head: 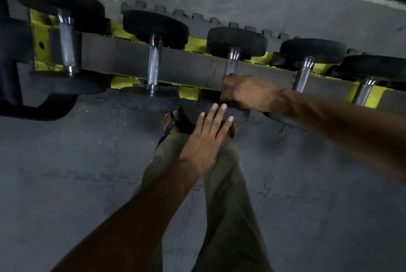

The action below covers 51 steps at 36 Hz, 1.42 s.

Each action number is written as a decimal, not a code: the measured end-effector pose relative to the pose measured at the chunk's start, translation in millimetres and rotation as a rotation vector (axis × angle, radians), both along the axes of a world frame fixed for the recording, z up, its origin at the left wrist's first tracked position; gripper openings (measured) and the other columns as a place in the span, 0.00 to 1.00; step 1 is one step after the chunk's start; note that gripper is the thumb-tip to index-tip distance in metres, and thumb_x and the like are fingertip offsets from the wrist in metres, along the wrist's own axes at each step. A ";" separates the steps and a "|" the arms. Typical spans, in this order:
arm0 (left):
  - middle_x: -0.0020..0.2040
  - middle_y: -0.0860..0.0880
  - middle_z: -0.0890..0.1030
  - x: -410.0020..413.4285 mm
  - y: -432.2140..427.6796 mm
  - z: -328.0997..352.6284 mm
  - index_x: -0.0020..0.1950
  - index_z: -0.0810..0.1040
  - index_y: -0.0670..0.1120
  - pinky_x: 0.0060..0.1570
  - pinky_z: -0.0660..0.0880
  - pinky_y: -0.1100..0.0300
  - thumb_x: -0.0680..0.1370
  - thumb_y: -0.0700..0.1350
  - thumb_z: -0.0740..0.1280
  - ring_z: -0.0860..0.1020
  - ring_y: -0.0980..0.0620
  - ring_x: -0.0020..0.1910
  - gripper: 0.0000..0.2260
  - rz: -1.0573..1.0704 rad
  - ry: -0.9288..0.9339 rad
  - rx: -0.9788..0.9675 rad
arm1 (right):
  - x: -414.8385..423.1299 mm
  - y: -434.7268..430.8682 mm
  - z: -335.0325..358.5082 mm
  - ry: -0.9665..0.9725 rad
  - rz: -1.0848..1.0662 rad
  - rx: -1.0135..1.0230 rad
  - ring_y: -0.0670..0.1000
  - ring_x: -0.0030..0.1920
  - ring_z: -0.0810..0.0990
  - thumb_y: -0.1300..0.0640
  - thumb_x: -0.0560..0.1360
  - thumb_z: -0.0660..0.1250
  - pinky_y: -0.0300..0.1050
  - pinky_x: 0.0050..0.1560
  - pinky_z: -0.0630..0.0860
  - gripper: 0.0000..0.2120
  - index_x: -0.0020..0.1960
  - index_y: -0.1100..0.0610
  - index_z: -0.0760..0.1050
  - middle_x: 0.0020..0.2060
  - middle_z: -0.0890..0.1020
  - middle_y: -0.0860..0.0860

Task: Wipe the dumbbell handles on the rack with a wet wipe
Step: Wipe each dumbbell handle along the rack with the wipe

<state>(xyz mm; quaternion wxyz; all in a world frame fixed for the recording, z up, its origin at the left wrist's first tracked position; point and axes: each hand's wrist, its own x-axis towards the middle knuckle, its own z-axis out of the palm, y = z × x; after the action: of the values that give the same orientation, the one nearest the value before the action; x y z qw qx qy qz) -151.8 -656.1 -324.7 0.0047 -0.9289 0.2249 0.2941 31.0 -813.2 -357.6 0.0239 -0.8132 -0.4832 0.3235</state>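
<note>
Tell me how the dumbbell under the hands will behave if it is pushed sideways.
The black-plated, steel-handled dumbbell is probably heavy, so it should resist. Its round plates could roll once free of the yellow rack. The right hand grips its handle; the left hand steadies it.

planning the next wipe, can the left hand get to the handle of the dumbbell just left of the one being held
Probably yes. The left hand lies flat on the near plate of the held dumbbell, holding nothing, and the neighbouring handle is bare with open space in front. The right hand grips further right.
</note>
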 end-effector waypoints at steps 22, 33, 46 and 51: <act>0.84 0.35 0.38 -4.7 16.9 -12.2 0.86 0.42 0.42 0.81 0.51 0.37 0.81 0.72 0.56 0.39 0.36 0.84 0.48 0.062 -0.012 -0.328 | -7.2 18.4 -14.7 0.698 -1.876 0.486 0.47 0.42 0.79 0.61 0.82 0.59 0.46 0.48 0.79 0.11 0.44 0.51 0.74 0.42 0.79 0.48; 0.84 0.36 0.37 -3.7 14.0 -11.5 0.86 0.43 0.42 0.82 0.49 0.38 0.79 0.75 0.53 0.37 0.38 0.84 0.49 0.073 -0.005 -0.305 | 10.5 20.3 -27.8 0.566 -1.665 0.190 0.52 0.28 0.76 0.74 0.74 0.58 0.45 0.33 0.73 0.14 0.34 0.61 0.72 0.29 0.76 0.56; 0.84 0.37 0.36 -3.5 11.3 -5.2 0.86 0.43 0.42 0.82 0.43 0.42 0.79 0.74 0.56 0.37 0.38 0.84 0.49 0.085 0.007 -0.285 | -2.8 18.8 -15.6 0.725 -1.710 0.123 0.52 0.32 0.75 0.72 0.77 0.61 0.38 0.25 0.71 0.12 0.40 0.59 0.75 0.34 0.77 0.54; 0.84 0.37 0.36 -4.2 9.5 -7.1 0.86 0.43 0.42 0.82 0.44 0.41 0.79 0.74 0.56 0.36 0.38 0.83 0.49 0.098 0.017 -0.288 | 18.1 36.6 -22.2 0.493 -2.094 0.465 0.50 0.38 0.80 0.61 0.80 0.68 0.43 0.40 0.76 0.09 0.41 0.57 0.80 0.37 0.83 0.52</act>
<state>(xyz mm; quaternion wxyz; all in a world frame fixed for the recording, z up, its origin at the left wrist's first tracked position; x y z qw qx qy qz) -155.9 -646.6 -331.8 -0.1449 -0.9273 0.2191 0.2667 49.0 -776.6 -379.7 0.5347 -0.7092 0.4147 0.1977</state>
